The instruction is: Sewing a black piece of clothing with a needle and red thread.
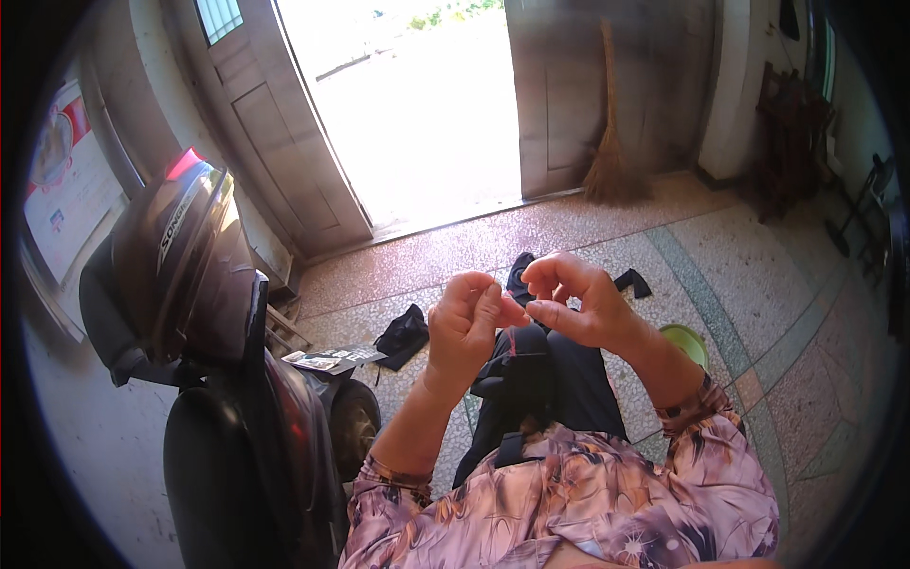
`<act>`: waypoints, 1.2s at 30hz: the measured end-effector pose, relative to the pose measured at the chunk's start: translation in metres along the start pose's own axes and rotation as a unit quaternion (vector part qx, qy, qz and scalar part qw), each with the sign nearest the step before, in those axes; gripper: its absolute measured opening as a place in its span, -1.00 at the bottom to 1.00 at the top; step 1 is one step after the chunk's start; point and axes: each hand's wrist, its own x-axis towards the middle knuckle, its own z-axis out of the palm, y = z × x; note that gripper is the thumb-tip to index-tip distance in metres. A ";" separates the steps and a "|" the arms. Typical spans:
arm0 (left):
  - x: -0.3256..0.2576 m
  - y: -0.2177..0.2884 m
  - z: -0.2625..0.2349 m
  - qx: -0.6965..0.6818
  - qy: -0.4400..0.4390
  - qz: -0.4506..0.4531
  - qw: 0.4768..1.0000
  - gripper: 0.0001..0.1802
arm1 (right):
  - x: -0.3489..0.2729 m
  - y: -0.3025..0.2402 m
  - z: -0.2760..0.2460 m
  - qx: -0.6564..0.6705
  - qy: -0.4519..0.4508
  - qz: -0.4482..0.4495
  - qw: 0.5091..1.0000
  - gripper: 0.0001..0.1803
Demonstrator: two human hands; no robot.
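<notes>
From where I stand, the person sits facing the bright doorway (417, 123), both hands raised together above the lap, probably to catch the light on such fine work. The left hand (463, 322) is closed, thumb and fingertips pinched, seemingly on a thin pink-red thread (512, 339), a grip that would suit something so slight. The thread is between the hands and hangs toward a black bundle (512, 375) on the lap, where the thighs seem to give it a rest. The right hand (578, 299) is loosely curled just beside, thumb and forefinger bent; I cannot tell whether it grips the strand.

Dark cloth (403, 337) lies on the speckled floor (626, 242), within easy reach, I'd guess. A green basin (684, 343) sits partly behind the right forearm. A helmet (199, 256) perches on the parked scooter (209, 465), and a broom (607, 161) leans upright against the door, likely to save floor space.
</notes>
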 end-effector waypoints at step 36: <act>-0.017 0.007 -0.002 -0.104 -0.023 -0.032 0.994 -0.88 | 0.009 0.006 0.022 -0.094 0.107 -0.151 0.978 -0.98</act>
